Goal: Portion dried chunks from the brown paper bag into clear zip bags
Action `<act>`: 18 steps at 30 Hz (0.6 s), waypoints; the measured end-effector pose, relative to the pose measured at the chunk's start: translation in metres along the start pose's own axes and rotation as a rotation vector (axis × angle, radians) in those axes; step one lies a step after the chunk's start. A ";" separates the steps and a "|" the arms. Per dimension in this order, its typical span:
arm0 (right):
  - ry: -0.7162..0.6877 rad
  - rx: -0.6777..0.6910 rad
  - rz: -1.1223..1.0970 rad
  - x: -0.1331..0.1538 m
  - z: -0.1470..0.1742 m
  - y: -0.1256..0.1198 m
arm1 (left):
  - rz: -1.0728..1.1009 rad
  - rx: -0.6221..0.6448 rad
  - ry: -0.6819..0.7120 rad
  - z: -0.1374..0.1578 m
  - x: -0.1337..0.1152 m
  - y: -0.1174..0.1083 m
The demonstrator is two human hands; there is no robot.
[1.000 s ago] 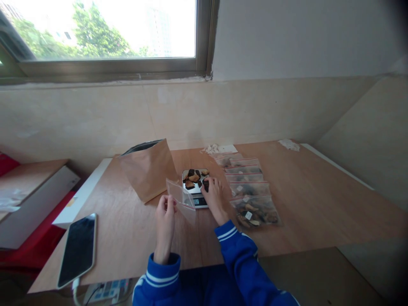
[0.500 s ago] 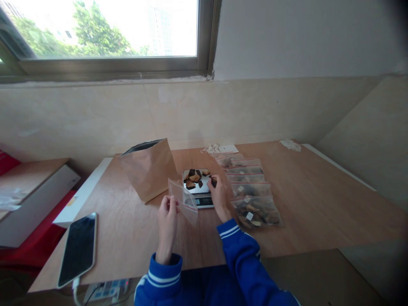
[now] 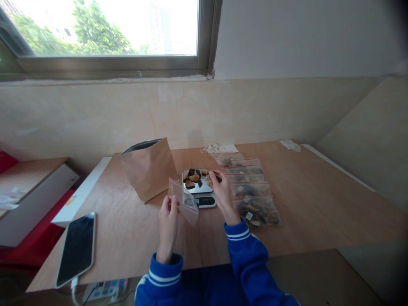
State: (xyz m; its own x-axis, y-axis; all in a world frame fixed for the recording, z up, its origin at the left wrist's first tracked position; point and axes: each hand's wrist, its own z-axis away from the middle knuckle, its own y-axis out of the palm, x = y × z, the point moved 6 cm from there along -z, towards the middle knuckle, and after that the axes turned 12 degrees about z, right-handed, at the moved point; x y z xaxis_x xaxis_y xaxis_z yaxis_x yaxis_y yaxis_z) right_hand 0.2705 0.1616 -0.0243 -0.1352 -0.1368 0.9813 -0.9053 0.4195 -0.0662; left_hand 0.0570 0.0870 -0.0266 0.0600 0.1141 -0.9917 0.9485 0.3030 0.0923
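My left hand (image 3: 168, 208) pinches a clear zip bag (image 3: 183, 197) with a red seal line. The bag hangs open and tilted, in front of the scale's left side. A small digital kitchen scale (image 3: 206, 202) carries several brown and black dried slices (image 3: 194, 178) on its bright plate. Over the right edge of that plate is my right hand (image 3: 223, 193), its fingers closed around a dark dried slice (image 3: 218, 179). A lighter brown slice shows just beneath the fingertips; whether it is held or lying on the plate, I cannot tell.
Behind the zip bag stands an open brown kraft pouch (image 3: 149, 170). Filled zip bags (image 3: 258, 212) lie overlapped in a row right of the scale. White scraps (image 3: 213, 148) sit at the back. A tablet (image 3: 76, 248) with a cable lies at the left edge.
My right hand has shifted slightly right and turned, with its fingertips lifted at the plate's right edge. The scale's display is less covered. My left hand and the zip bag have barely moved.
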 end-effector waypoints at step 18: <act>-0.336 0.415 0.406 0.048 0.057 0.016 | 0.047 -0.219 0.154 0.008 -0.018 -0.036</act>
State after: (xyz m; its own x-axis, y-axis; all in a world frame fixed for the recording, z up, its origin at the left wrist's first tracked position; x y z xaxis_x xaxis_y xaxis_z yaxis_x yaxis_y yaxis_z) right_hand 0.2269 0.1103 0.0116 -0.5548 -0.3414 0.7587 -0.8269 0.1262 -0.5480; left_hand 0.0244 0.0668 -0.0126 0.0384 0.2708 -0.9619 0.8550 0.4893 0.1719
